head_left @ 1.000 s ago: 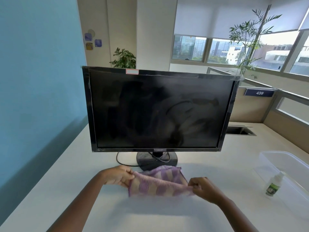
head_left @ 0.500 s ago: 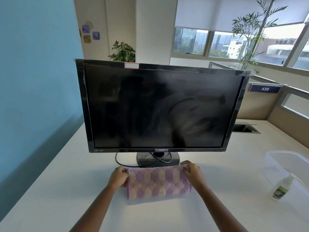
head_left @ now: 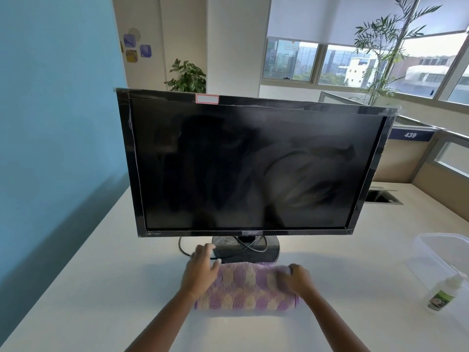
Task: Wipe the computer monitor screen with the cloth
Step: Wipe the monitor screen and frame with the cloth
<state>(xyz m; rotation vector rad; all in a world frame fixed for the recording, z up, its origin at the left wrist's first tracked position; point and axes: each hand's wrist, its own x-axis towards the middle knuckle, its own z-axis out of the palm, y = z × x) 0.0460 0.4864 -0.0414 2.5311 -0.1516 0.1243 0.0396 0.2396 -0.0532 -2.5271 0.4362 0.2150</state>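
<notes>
A black monitor stands on the white desk, its dark screen streaked with smears. In front of its stand lies a folded purple and cream checked cloth. My left hand is over the cloth's left end with its fingers spread and straight, reaching toward the stand's base. My right hand rests on the cloth's right end with fingers bent onto the fabric; it is blurred.
A small white spray bottle stands at the right, beside a clear plastic box. Cables loop around the monitor stand. A blue wall runs along the left; a cable opening sits behind the monitor at the right.
The cloth went from held up and being folded to lying flat on the desk. My left hand let go of its edge and opened; my right hand moved on top of the right end.
</notes>
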